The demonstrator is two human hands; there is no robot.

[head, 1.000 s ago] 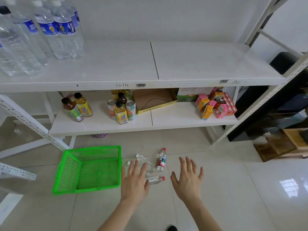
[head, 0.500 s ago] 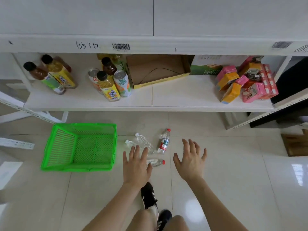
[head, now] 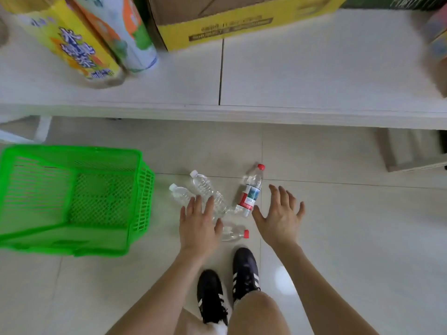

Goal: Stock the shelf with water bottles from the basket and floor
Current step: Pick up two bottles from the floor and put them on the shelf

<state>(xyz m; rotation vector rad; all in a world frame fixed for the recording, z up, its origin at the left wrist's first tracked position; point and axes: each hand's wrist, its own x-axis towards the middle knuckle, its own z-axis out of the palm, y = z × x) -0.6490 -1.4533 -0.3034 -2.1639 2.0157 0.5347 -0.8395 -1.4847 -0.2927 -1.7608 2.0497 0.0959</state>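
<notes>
Several small water bottles lie on the tiled floor. A red-capped, red-labelled bottle [head: 250, 192] lies nearest the shelf. Two clear white-capped bottles [head: 205, 189] [head: 180, 193] lie to its left. Another red-capped bottle [head: 233, 233] lies closest to me. My left hand [head: 199, 224] hovers with fingers spread over the white-capped bottles, partly hiding them. My right hand [head: 280, 217] hovers spread just right of the labelled bottle. Both hands hold nothing. The green basket [head: 135, 189] sits on the floor at the left; no bottles show inside it. The white lower shelf [head: 302, 76] fills the top.
On the shelf stand a yellow-labelled drink bottle [head: 72, 42], a can [head: 125, 32] and a yellow cardboard box [head: 225, 22]. Coloured packs blur at the far right edge. My black shoes [head: 210, 296] are below the bottles. A shelf post foot [head: 42, 129] stands behind the basket.
My head has dropped much closer to the floor and lower shelf. Both open hands have come down toward the bottles. The bottles and basket have not moved.
</notes>
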